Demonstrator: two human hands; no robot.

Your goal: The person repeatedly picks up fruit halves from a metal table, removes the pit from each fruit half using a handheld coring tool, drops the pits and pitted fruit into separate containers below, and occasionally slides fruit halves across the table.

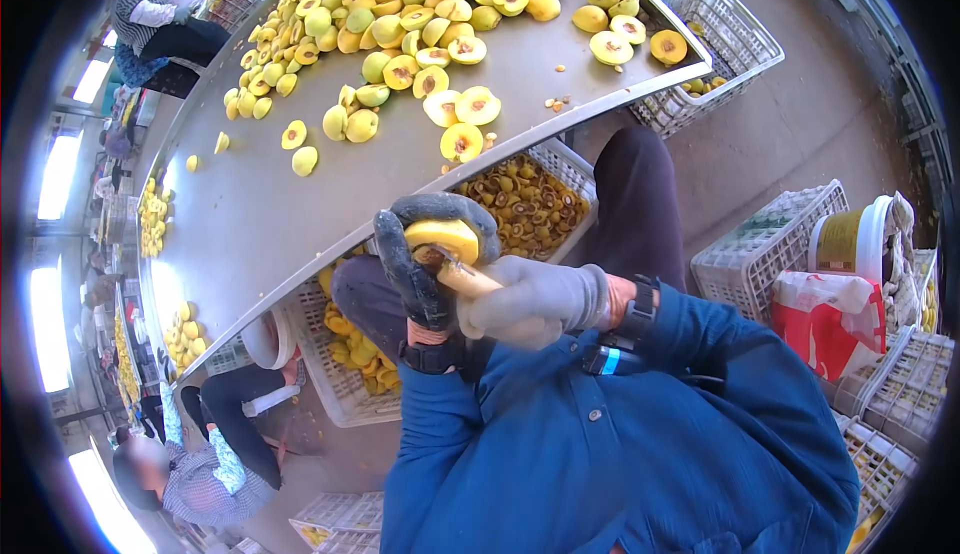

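Note:
A halved yellow fruit [445, 238] sits in my left hand [420, 264], which wears a dark glove with its fingers wrapped round the fruit. My right hand [530, 299], in a pale grey glove, is closed round the light wooden handle [468, 279] of a small tool. The tool's metal end meets the fruit's brown centre, partly hidden by the fruit and glove. Both hands are close together over my lap, just off the front edge of the metal table [290, 214]. Many halved fruits [400, 72] are piled on its far part.
Below the table edge stand a crate of brown-centred pieces [525, 204] and a crate of yellow fruit pieces [345, 409]. More crates [770, 244], a bucket [850, 239] and a red bag [825, 324] are at the right. A co-worker [205, 474] sits at the lower left.

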